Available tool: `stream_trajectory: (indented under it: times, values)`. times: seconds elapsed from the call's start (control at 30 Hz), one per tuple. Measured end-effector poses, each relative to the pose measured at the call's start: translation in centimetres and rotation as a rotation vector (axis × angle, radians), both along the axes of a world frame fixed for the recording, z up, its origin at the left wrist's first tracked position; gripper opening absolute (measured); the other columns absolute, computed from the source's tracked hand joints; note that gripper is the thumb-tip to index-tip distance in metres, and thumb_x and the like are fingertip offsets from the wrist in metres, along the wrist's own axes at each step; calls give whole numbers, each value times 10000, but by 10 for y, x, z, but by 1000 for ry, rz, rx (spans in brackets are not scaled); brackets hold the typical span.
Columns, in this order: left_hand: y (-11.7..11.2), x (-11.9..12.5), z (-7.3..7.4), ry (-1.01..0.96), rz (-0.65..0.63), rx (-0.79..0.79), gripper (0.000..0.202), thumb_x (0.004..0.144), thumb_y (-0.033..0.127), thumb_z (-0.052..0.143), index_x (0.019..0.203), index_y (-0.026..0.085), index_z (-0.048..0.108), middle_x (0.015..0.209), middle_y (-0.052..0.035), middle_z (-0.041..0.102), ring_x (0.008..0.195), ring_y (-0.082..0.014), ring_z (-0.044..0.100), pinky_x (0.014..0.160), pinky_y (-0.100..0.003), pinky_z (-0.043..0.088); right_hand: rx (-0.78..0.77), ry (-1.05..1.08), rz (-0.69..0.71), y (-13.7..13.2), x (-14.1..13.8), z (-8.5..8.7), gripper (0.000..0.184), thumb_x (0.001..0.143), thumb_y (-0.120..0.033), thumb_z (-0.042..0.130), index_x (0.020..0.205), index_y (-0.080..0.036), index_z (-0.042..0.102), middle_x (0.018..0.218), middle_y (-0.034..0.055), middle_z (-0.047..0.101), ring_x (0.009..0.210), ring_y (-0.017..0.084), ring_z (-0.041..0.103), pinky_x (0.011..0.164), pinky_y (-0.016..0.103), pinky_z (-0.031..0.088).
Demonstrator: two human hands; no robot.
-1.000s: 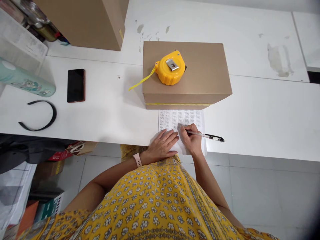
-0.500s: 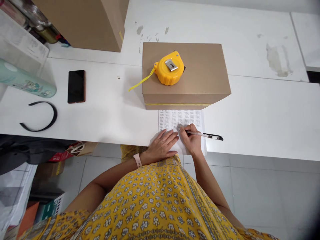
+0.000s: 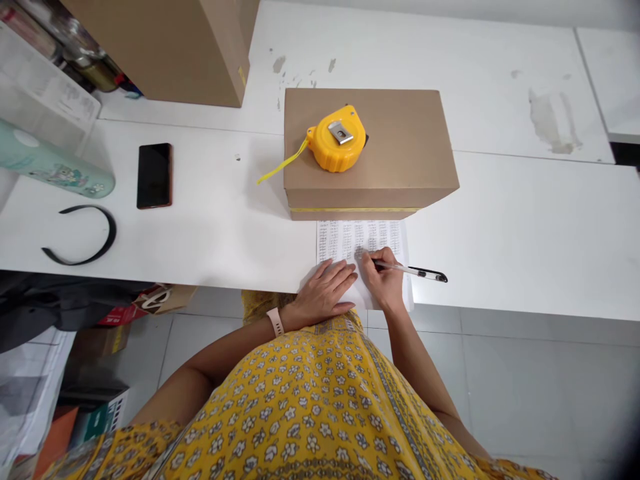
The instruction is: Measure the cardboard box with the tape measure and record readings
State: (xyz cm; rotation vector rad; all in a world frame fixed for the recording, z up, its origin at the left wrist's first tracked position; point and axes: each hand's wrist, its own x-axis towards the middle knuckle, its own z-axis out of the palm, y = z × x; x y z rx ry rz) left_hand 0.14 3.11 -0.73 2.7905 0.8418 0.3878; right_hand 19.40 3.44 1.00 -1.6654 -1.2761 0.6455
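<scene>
A pen with a clear barrel and black cap end is gripped in my right hand, its tip down at the paper. The sheet of paper bears columns of small writing and lies at the desk's front edge, its far part against or under a cardboard box. My left hand rests flat on the sheet's lower left, fingers stretched out. Just beyond the paper stands the closed cardboard box, and on its top sits a yellow tape measure with a yellow strap.
On the left of the white desk lie a phone, a black headband and a mint green bottle. A larger cardboard box stands at the back left. Bags and boxes are below the desk at left.
The view has shifted very slightly. Both hands stay in nearly the same place, with the pen still in my right hand.
</scene>
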Motion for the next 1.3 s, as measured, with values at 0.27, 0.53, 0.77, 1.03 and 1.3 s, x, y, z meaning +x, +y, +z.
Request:
stream_trajectory:
  times: [0.27,0.53,0.77,1.03,1.3]
  values:
    - [-1,0,-3,-31,7,36,677,1063,624,353,1458,110,544,1535,-133,577,1484,-278,457,1286,-488,268,3,12,24,-1,1,-1,276,907,-351,655,700,-240,512,577,-58,491,528,115,447,543,286,384]
    - [0,0,-3,-40,0,30,669,1060,614,377,1457,100,541,1535,-139,576,1485,-280,453,1283,-490,273,1,26,11,-1,0,-2,257,899,-318,652,696,-240,514,594,-59,488,537,115,449,546,286,378]
    - [0,0,-2,-18,5,4,679,1059,629,357,1463,116,543,1550,-131,563,1489,-274,448,1287,-486,270,-4,42,-16,0,-1,0,261,898,-340,652,705,-241,506,595,-58,495,547,120,459,558,288,385]
    - [0,0,-3,-38,1,4,679,1055,626,376,1457,106,545,1535,-139,575,1488,-278,449,1287,-493,270,1,31,2,-1,1,-2,273,901,-334,649,693,-244,498,588,-58,473,547,120,436,543,284,370]
    - [0,0,-2,-34,-1,-7,676,1058,619,370,1466,107,538,1547,-144,562,1491,-274,442,1292,-490,263,-6,45,-12,0,-1,0,272,888,-330,653,693,-246,483,572,-62,477,541,120,440,546,285,383]
